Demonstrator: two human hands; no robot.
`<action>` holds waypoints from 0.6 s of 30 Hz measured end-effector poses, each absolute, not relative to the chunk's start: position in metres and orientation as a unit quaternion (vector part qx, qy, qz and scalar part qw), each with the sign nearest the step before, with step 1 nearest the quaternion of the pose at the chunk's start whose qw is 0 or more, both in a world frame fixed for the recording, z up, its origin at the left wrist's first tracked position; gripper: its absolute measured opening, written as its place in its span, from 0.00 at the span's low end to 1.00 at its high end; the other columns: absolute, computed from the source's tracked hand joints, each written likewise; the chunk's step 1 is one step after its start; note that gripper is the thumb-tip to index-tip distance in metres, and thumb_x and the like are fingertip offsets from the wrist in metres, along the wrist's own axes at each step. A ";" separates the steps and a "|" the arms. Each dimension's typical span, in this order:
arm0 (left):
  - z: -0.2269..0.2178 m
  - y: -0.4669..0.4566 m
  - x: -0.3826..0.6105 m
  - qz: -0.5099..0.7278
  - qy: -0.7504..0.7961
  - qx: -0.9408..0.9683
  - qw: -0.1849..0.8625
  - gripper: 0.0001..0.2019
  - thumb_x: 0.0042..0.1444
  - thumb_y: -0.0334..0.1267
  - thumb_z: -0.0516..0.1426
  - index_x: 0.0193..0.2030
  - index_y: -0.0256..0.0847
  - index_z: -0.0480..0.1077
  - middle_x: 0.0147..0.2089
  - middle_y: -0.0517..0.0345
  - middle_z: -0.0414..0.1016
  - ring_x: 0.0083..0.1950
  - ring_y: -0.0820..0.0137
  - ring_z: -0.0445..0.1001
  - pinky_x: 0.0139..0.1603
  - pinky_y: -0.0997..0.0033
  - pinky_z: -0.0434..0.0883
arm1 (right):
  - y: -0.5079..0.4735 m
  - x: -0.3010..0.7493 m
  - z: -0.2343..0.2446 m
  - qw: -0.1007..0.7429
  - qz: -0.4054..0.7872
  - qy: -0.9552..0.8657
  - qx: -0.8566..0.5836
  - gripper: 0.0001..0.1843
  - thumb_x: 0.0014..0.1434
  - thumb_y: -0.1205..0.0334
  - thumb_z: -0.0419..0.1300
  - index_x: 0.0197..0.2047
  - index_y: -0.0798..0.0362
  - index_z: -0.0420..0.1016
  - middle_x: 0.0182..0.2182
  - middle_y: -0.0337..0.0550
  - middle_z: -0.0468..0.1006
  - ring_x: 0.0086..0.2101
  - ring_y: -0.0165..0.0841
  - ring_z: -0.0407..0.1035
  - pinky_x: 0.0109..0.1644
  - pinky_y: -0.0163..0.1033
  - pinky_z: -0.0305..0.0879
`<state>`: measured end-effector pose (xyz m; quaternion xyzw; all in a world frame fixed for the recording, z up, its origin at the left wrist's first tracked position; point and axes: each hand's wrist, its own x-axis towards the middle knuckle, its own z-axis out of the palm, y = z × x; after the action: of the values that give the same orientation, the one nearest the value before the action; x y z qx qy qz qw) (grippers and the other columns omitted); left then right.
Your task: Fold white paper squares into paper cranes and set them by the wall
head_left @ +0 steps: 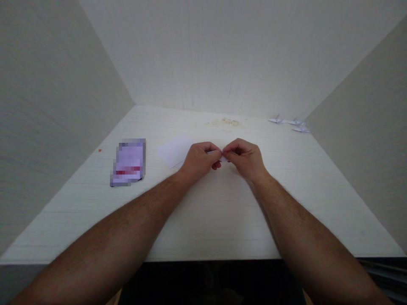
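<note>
My left hand (199, 160) and my right hand (244, 157) meet over the middle of the white table (222, 212). Both are closed in a pinch on a small folded piece of white paper (223, 157), which shows only as a sliver between the fingertips. A flat sheet of white paper (174, 151) lies on the table just left of and behind my left hand.
A purple and white packet (129, 162) with a red stripe lies at the left. Several small folded paper figures (291, 123) sit in the far right corner. A yellowish stain (225, 123) marks the back of the table. Walls close in on three sides.
</note>
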<state>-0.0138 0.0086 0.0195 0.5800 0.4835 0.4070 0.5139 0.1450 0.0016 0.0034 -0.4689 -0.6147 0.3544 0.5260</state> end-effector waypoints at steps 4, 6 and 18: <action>0.021 0.008 -0.014 0.410 0.479 0.582 0.514 0.04 0.50 0.35 0.61 0.28 0.37 0.73 0.20 0.59 0.74 0.21 0.74 0.71 0.24 0.76 0.67 | 0.002 0.146 0.003 0.532 0.341 -0.622 -0.462 0.01 0.50 0.65 0.64 0.28 0.50 0.77 0.25 0.36 0.77 0.27 0.29 0.69 0.33 0.38 0.66; 0.022 0.007 -0.015 0.410 0.471 0.586 0.517 0.04 0.49 0.35 0.62 0.29 0.36 0.73 0.21 0.59 0.75 0.22 0.75 0.72 0.24 0.77 0.66 | 0.003 0.147 0.002 0.529 0.334 -0.623 -0.470 0.02 0.51 0.63 0.65 0.28 0.50 0.77 0.25 0.36 0.77 0.27 0.30 0.70 0.34 0.38 0.66; 0.014 0.008 -0.013 0.452 0.451 0.556 0.532 0.06 0.48 0.37 0.63 0.28 0.36 0.73 0.19 0.61 0.73 0.20 0.76 0.69 0.23 0.77 0.65 | 0.004 0.150 0.000 0.560 0.311 -0.654 -0.402 0.02 0.50 0.64 0.68 0.28 0.49 0.80 0.29 0.39 0.79 0.32 0.32 0.73 0.37 0.40 0.69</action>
<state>-0.0133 0.0080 0.0138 0.5562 0.4511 0.4523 0.5316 0.1502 0.0045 -0.0003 -0.4018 -0.6541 0.3114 0.5601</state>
